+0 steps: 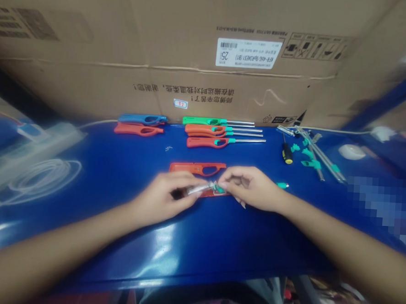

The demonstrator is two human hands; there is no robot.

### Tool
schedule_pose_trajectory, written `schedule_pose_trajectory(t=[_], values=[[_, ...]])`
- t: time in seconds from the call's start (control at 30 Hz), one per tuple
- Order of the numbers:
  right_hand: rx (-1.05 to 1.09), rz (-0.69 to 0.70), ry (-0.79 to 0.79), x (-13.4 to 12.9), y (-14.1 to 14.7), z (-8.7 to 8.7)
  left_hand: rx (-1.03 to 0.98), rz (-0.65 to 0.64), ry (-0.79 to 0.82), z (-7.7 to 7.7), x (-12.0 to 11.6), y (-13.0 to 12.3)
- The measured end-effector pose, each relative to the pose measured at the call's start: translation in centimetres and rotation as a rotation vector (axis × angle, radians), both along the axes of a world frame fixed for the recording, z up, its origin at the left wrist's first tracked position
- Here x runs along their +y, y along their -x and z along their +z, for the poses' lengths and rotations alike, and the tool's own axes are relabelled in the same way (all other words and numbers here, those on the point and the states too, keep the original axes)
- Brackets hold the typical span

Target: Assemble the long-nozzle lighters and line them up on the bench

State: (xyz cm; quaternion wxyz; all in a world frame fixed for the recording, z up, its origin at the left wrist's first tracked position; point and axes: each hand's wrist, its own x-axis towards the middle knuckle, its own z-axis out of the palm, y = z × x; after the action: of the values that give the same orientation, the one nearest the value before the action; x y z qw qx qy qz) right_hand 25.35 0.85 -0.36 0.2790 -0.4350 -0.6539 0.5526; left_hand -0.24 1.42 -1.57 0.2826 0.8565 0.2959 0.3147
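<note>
My left hand [172, 197] is closed round a clear, shiny tube-shaped lighter gas tank [198, 188], its end pointing to the right. At that end, the fingertips of my right hand [251, 187] are pinched together on something small; a green piece [219, 188] shows beside them, but what exactly they grip is hidden. Under both hands lies a red lighter half-shell [214, 195], partly covered. Just behind it, another red-orange half-shell [198, 168] with a trigger opening rests on the table. A green-tipped metal part [282, 185] shows past my right hand.
Several long-nosed lighters [208, 142] lie in a row at the back, with blue [132, 118] and red [135, 129] shells left of them. A screwdriver [287, 153], metal tubes [321, 154] and green pieces sit back right. A power strip [48, 145] and coiled cable [43, 175] occupy the left. Cardboard [118, 82] stands behind.
</note>
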Motion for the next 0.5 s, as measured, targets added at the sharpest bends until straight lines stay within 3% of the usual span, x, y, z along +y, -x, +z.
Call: schedule_pose_trajectory(t=[0.5], values=[[-0.035,0.022,-0.050,-0.06,0.08,0.08,0.036,-0.057,0.017,0.09,0.19,0.13]])
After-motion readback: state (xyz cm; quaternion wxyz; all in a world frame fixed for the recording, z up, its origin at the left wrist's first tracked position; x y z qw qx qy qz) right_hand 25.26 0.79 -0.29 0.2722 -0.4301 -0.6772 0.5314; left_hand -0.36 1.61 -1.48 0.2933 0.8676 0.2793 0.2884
